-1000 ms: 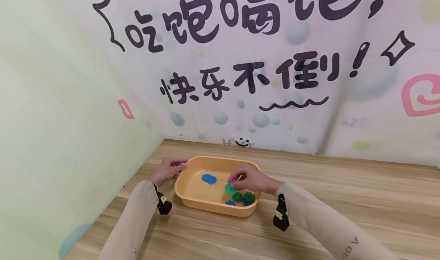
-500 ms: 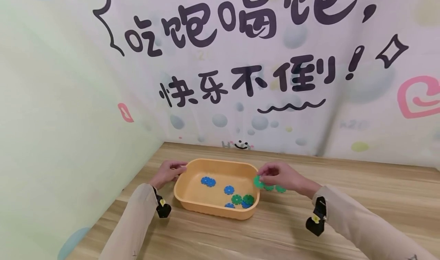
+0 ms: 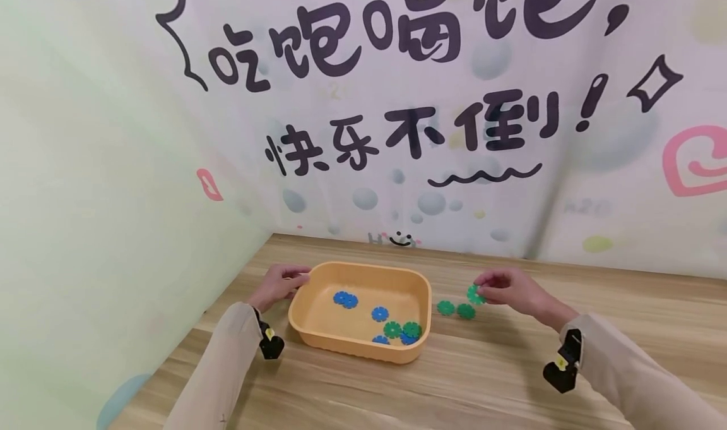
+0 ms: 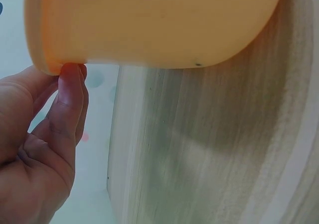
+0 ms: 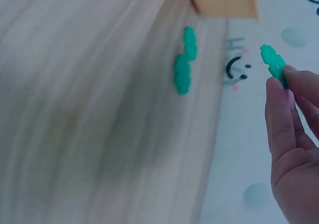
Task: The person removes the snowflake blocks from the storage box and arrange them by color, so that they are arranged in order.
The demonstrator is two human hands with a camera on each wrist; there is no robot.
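Fingers (image 5: pixel 279 104) of the right hand (image 3: pixel 511 291) pinch a green gear-shaped disc (image 3: pixel 474 294) by its edge, thumb against forefinger, so that the disc stands nearly on edge, above the counter (image 3: pixel 511 367) or just touching it; which cannot be told. The right wrist view shows the same disc (image 5: pixel 273 62) projecting beyond the fingertips, its flat faces turned sideways. Two more green discs (image 3: pixel 455 309) lie flat on the counter just beside and to the left of the held one, between the right hand and the yellow tray (image 3: pixel 318 329). They lie side by side, close enough that whether they touch cannot be told. The held disc is thus on the right of this pair, well outside the tray's right wall.

The left hand (image 3: pixel 279 283) grips the tray's far left corner; in the left wrist view its thumb (image 4: pixel 70 92) presses up against the rim (image 4: pixel 50 59), with the remaining fingers curled behind. Inside the tray lie several blue and green discs (image 3: pixel 397 330), most gathered near the front right corner, one blue pair (image 3: pixel 344 299) lying apart toward the back. The right hand is by far the nearer to the loose discs on the counter.
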